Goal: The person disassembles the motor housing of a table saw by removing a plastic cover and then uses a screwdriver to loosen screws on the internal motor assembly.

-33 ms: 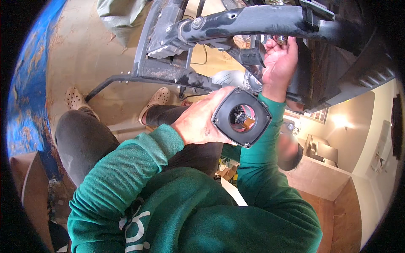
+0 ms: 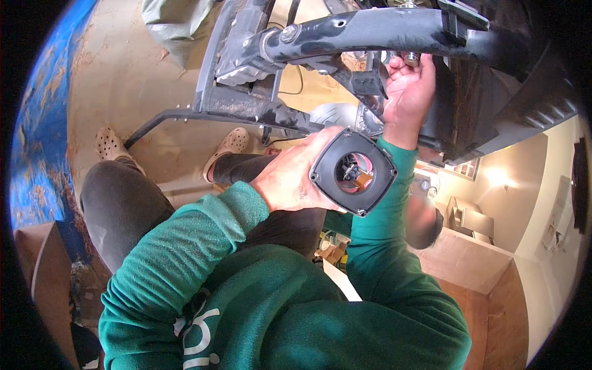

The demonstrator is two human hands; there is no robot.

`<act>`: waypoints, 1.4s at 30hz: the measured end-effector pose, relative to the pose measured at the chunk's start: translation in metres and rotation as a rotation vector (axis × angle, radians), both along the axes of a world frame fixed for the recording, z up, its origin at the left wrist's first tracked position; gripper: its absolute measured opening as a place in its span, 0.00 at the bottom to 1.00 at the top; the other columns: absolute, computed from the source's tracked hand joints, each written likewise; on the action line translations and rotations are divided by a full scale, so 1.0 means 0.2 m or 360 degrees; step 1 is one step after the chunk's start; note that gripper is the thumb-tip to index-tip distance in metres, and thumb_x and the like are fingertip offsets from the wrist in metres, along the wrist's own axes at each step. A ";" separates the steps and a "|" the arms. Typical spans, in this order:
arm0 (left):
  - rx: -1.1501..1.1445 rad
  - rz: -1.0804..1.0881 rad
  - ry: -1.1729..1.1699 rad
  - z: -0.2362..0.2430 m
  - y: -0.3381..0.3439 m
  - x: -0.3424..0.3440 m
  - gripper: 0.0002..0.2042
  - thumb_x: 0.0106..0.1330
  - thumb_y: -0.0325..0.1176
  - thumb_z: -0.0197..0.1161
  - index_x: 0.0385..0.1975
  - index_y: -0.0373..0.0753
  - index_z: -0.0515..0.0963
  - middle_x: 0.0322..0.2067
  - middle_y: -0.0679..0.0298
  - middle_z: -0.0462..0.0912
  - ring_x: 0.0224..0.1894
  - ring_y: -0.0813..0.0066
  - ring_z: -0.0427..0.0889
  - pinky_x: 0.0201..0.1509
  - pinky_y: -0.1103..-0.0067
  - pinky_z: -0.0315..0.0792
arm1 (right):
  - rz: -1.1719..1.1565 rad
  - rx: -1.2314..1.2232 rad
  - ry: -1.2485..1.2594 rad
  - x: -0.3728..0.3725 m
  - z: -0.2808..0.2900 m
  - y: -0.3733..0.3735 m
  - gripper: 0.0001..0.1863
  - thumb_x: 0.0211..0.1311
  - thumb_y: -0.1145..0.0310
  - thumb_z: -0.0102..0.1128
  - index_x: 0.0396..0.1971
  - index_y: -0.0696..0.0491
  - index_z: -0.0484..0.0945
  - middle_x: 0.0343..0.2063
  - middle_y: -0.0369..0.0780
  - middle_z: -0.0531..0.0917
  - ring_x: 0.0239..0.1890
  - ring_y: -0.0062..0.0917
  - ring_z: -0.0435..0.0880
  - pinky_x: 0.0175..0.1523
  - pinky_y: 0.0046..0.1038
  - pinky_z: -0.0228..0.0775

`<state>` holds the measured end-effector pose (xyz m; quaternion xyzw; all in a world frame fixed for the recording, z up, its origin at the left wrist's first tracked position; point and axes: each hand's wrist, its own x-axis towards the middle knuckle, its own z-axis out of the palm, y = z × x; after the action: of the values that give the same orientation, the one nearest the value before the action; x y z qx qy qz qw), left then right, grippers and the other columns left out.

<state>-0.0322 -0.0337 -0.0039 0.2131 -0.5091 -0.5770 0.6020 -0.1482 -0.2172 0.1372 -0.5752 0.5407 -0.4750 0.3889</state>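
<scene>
My left hand (image 2: 296,172) grips a black, square-cornered housing (image 2: 354,197) with a round central opening, through which a pinkish rim and small parts show. Higher and to the right, my right hand (image 2: 407,92) is raised beneath a black tubular frame member (image 2: 364,31), its fingers curled around a small chrome fitting (image 2: 412,59). The frame tube partly hides that fitting. A dark bracket (image 2: 367,83) sits just left of those fingers, and a silver round part (image 2: 370,117) lies behind the housing, lower in the frame.
A lower black frame rail (image 2: 166,117) crosses above my legs and sandaled feet (image 2: 111,148). A grey-green bag (image 2: 176,24), a blue sheet (image 2: 40,154) and a brown board (image 2: 43,271) lie leftward. Another person's blurred head (image 2: 422,222) is behind my right arm, near a wooden partition (image 2: 493,283).
</scene>
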 end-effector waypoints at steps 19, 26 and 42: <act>0.0003 0.0008 0.0020 0.00 0.00 -0.01 0.63 0.41 0.44 0.92 0.76 0.32 0.56 0.69 0.45 0.73 0.72 0.49 0.74 0.76 0.62 0.67 | 0.0031 -0.0111 -0.0015 -0.07 -0.01 -0.02 0.22 0.79 0.51 0.50 0.55 0.56 0.74 0.36 0.44 0.84 0.34 0.34 0.84 0.45 0.36 0.77; -0.0007 -0.0003 0.0018 0.00 0.00 0.00 0.63 0.41 0.43 0.92 0.76 0.31 0.55 0.69 0.44 0.72 0.72 0.48 0.73 0.76 0.61 0.67 | -0.0010 -0.0082 -0.0104 -0.04 -0.01 0.00 0.24 0.81 0.47 0.48 0.53 0.55 0.75 0.37 0.44 0.83 0.35 0.34 0.84 0.45 0.37 0.76; 0.0015 0.0011 0.0063 -0.05 0.01 -0.05 0.61 0.42 0.43 0.91 0.76 0.34 0.57 0.69 0.47 0.73 0.72 0.51 0.74 0.76 0.62 0.67 | -0.0006 -0.0138 -0.0139 -0.05 -0.02 -0.01 0.20 0.78 0.52 0.58 0.53 0.53 0.74 0.35 0.43 0.83 0.32 0.34 0.83 0.42 0.37 0.77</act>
<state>-0.0427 -0.0321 -0.0132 0.2062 -0.4935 -0.5816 0.6129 -0.1588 -0.2196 0.1324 -0.5692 0.5031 -0.5234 0.3860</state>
